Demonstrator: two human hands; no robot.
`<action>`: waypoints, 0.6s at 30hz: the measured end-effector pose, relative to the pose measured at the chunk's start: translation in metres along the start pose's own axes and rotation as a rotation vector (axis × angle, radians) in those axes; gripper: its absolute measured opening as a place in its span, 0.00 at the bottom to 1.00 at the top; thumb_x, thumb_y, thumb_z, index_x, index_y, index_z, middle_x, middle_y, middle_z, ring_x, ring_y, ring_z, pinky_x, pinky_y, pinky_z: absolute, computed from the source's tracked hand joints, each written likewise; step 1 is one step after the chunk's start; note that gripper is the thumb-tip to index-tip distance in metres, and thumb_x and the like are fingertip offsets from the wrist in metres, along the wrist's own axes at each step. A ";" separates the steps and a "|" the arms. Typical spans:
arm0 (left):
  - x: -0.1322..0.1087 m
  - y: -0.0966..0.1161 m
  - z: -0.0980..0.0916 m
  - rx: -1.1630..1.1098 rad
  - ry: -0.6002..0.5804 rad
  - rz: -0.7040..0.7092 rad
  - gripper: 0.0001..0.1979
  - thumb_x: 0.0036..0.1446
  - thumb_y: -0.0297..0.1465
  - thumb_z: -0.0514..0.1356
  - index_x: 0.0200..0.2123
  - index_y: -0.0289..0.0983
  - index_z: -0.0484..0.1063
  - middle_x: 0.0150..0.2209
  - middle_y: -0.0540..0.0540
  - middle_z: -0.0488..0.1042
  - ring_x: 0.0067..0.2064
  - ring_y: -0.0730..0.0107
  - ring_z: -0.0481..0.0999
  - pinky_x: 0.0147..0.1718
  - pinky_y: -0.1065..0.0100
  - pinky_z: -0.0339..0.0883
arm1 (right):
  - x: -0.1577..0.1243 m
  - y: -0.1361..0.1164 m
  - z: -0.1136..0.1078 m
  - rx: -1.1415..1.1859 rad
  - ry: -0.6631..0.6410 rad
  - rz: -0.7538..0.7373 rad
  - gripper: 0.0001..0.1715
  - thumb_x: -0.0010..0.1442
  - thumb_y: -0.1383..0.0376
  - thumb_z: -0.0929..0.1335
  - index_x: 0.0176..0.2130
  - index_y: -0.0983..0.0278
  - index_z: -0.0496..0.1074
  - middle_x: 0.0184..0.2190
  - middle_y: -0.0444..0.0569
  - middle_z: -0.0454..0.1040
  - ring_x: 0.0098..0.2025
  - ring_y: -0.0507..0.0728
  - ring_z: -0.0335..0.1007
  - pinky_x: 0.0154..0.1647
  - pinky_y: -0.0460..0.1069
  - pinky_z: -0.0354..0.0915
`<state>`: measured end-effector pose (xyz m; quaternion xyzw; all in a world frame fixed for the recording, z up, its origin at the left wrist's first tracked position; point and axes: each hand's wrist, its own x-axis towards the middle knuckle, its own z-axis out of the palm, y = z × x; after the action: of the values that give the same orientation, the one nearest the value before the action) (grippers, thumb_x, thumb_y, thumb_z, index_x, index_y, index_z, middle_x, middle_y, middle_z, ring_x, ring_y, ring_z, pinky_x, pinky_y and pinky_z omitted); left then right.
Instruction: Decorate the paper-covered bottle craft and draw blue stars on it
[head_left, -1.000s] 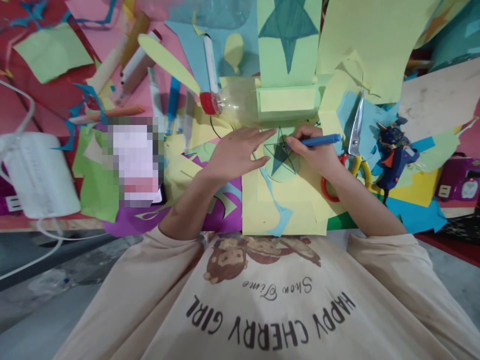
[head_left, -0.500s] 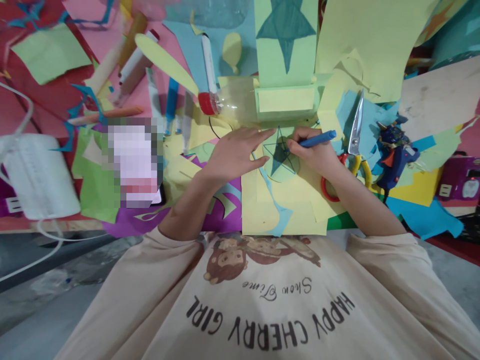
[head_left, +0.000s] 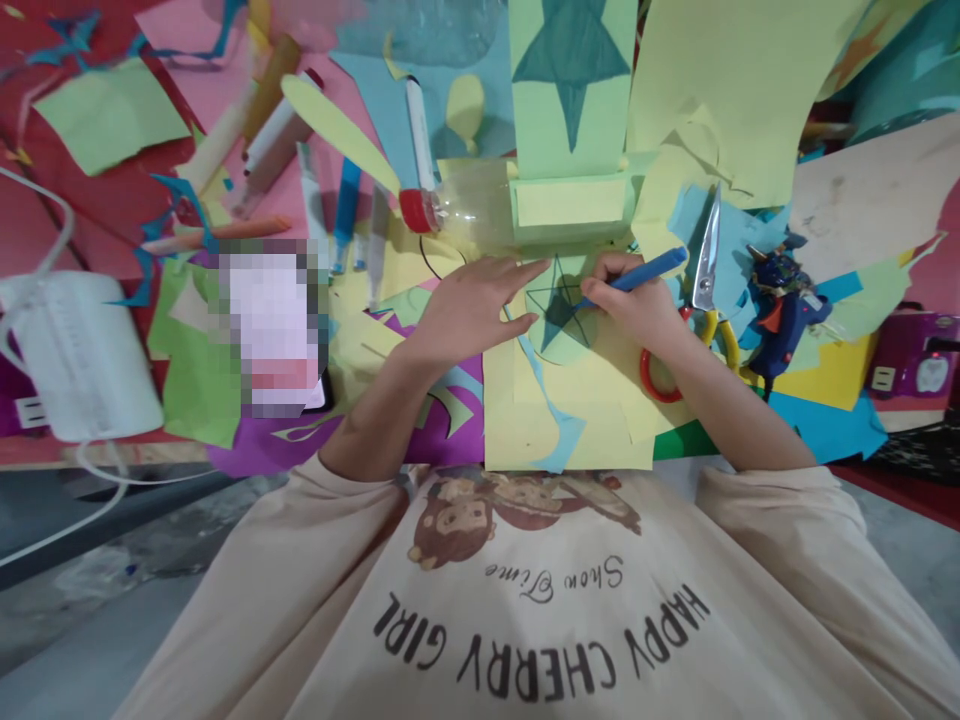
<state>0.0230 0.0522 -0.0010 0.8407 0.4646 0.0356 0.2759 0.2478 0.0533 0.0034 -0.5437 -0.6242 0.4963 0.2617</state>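
Observation:
A round green paper [head_left: 556, 346] with a star outline, partly coloured dark, lies on yellow paper [head_left: 600, 420] in front of the body. My left hand [head_left: 476, 305] rests at its left edge, thumb and fingers spread, holding nothing. My right hand [head_left: 630, 300] grips a blue marker [head_left: 652, 268], its tip down at the right side of the star. Beyond the hands lies a clear plastic bottle [head_left: 472, 205] with a red cap, green paper wrapped round it. A green sheet with a dark star [head_left: 571, 60] stretches away behind the bottle.
Scissors [head_left: 706, 255] and a blue glue gun [head_left: 784, 325] lie to the right. At the left are a blurred-out phone [head_left: 274, 320], a white device [head_left: 86, 355] with a cable, and several markers [head_left: 346, 210]. Paper scraps surround everything.
My right hand and the blue marker have shifted slightly right, and the marker's end sits a little higher. My left hand has stayed in place.

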 end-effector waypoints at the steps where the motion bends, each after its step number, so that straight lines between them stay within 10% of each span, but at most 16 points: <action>1: 0.000 -0.001 0.000 0.001 0.001 0.004 0.32 0.65 0.40 0.56 0.70 0.37 0.64 0.54 0.40 0.78 0.55 0.51 0.76 0.56 0.58 0.67 | -0.003 -0.005 -0.002 0.005 -0.004 -0.016 0.23 0.59 0.73 0.68 0.20 0.60 0.55 0.18 0.39 0.58 0.24 0.50 0.55 0.28 0.50 0.54; 18: 0.001 0.002 -0.002 0.011 -0.026 -0.017 0.32 0.64 0.39 0.56 0.70 0.38 0.64 0.54 0.40 0.77 0.55 0.50 0.76 0.54 0.58 0.68 | 0.016 0.010 0.003 -0.076 0.015 -0.055 0.21 0.61 0.66 0.71 0.21 0.60 0.59 0.18 0.39 0.61 0.24 0.51 0.56 0.27 0.50 0.54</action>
<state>0.0245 0.0532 0.0017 0.8384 0.4685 0.0200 0.2777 0.2448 0.0664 -0.0100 -0.5398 -0.6553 0.4605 0.2591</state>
